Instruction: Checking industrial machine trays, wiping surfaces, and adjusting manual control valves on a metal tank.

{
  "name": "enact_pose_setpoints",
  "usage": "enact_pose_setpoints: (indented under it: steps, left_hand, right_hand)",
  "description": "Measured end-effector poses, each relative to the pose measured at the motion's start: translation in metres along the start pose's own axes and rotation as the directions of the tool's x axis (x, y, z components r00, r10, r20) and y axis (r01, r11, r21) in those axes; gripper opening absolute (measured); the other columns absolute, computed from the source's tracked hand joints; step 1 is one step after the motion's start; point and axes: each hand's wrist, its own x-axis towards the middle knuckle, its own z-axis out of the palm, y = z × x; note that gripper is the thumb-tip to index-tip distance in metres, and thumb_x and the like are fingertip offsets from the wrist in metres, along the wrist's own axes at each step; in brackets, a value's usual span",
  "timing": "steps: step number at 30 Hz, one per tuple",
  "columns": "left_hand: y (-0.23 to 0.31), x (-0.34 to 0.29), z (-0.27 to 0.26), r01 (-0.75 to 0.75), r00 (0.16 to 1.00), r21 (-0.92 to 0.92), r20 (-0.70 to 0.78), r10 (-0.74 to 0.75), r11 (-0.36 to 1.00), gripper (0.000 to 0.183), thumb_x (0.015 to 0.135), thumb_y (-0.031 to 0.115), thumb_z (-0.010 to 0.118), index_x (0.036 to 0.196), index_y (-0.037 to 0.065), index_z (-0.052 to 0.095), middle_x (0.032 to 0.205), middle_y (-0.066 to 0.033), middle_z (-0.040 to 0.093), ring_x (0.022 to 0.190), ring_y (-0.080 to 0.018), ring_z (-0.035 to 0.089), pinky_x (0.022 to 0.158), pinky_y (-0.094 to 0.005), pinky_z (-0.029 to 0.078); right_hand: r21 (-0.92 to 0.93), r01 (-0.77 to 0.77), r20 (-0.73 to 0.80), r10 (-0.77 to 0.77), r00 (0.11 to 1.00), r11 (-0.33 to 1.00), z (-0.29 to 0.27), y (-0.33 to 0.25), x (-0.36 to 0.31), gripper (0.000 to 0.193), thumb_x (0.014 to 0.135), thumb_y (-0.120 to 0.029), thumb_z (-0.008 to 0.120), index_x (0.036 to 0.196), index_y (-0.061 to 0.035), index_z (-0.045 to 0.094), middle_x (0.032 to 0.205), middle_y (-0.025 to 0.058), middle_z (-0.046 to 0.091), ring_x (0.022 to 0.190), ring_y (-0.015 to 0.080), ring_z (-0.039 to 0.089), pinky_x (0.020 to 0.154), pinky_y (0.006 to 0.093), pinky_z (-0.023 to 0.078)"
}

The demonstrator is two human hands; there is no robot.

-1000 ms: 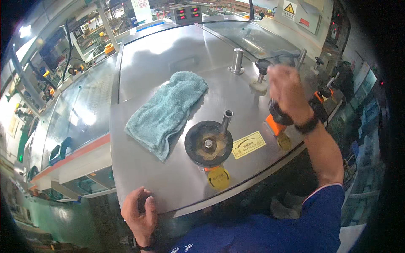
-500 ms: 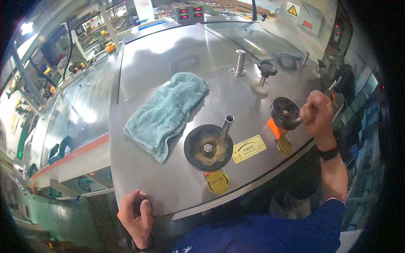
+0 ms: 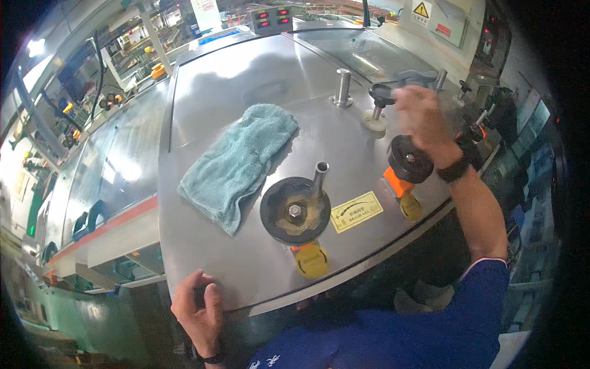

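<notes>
My right hand [image 3: 424, 120] is closed and blurred at the far side of the smaller black handwheel [image 3: 410, 158]. That wheel's crank handle is hidden, and the fingers appear wrapped round it. My left hand [image 3: 198, 310] rests at the near left corner of the steel machine cover [image 3: 239, 283], thumb and fingers curled apart with nothing between them. A larger black handwheel [image 3: 295, 211] with an upright metal crank handle [image 3: 320, 178] stands between my hands. Left of it, a folded light-blue towel [image 3: 243, 163] lies on the cover.
A black knob [image 3: 381, 94] on a shaft and a steel post [image 3: 342, 87] rise beyond the wheels. Yellow labels, one a rectangular plate [image 3: 356, 212], sit near the front edge. A display box [image 3: 271, 20] with red digits stands at the back; a glass-topped machine [image 3: 114, 166] runs along the left.
My right hand has swung from the right side of the smaller handwheel to its far side. My left hand stays at the corner. The whole view has shifted slightly.
</notes>
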Motion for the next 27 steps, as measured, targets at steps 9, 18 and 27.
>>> enact_pose_setpoints:
  steps: [9, 18, 27]
  left_hand:
    - [-0.004, -0.001, 0.003, -0.028, 1.000, 0.007, 0.008, 0.027, 1.000, 0.028, 0.090, 0.019, 0.067, 0.108, -0.002, 0.063, 0.085, -0.0127, 0.069, 0.080, -0.0242, 0.067, 0.076, -0.0348, 0.052]
    - [-0.006, -0.005, -0.001, -0.006, 1.000, -0.038, -0.015, 0.006, 0.999, 0.029, 0.089, 0.018, 0.068, 0.109, -0.002, 0.064, 0.086, -0.0141, 0.069, 0.080, -0.0256, 0.067, 0.077, -0.0353, 0.051]
    - [-0.009, -0.008, -0.010, 0.007, 1.000, 0.002, -0.007, -0.007, 1.000, 0.028, 0.086, 0.016, 0.069, 0.108, -0.001, 0.064, 0.087, -0.0136, 0.069, 0.082, -0.0286, 0.067, 0.077, -0.0366, 0.051]
  right_hand:
    - [0.385, -0.370, -0.088, 0.433, 0.897, 0.845, -0.036, 0.013, -0.028, 0.006, 0.085, -0.002, 0.060, 0.090, -0.0058, 0.061, 0.068, 0.0048, 0.052, 0.053, 0.0175, 0.055, 0.052, 0.0355, 0.047]
    - [0.660, -0.335, 0.267, 0.207, 0.941, 0.673, -0.059, 0.033, -0.062, 0.023, 0.075, -0.001, 0.062, 0.097, -0.0055, 0.064, 0.075, 0.0071, 0.059, 0.067, 0.0235, 0.061, 0.060, 0.0338, 0.049]
    - [0.577, -0.343, 0.185, 0.290, 0.939, 0.741, -0.009, -0.027, -0.050, 0.008, 0.087, -0.009, 0.062, 0.083, -0.0030, 0.059, 0.065, 0.0050, 0.052, 0.063, 0.0190, 0.057, 0.054, 0.0314, 0.047]
